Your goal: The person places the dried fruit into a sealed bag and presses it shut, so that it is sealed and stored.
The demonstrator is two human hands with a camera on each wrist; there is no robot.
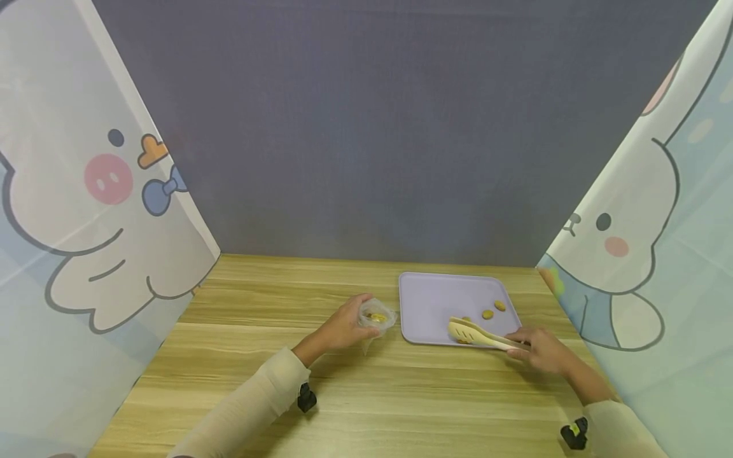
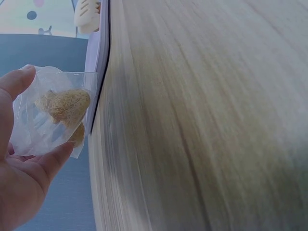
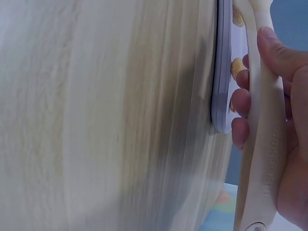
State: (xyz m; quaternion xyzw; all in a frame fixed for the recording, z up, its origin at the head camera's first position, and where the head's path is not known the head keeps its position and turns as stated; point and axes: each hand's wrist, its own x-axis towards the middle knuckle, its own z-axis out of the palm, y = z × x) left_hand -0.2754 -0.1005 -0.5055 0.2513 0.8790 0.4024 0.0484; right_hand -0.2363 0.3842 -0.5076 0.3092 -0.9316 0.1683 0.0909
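Note:
My left hand (image 1: 345, 322) holds a clear plastic bag (image 1: 385, 310) by its sides, its mouth facing up, left of the tray. Golden-brown cookies (image 2: 67, 106) show through the bag in the left wrist view. In my right hand (image 1: 543, 351) are cream-coloured tongs (image 3: 264, 144), fingers and thumb wrapped round the handles. The tongs' slotted head (image 1: 462, 331) is over the front of the lilac tray (image 1: 426, 305), close to a cookie partly hidden beneath it. Toward the tray's right side lie more small cookies (image 1: 487, 314).
The tray rests on a wood-grain table (image 1: 401, 394). A grey panel (image 1: 378, 140) rises behind, with cartoon-printed curtains (image 1: 624, 292) on both sides. A black wrist camera (image 1: 307, 398) sits under the left sleeve.

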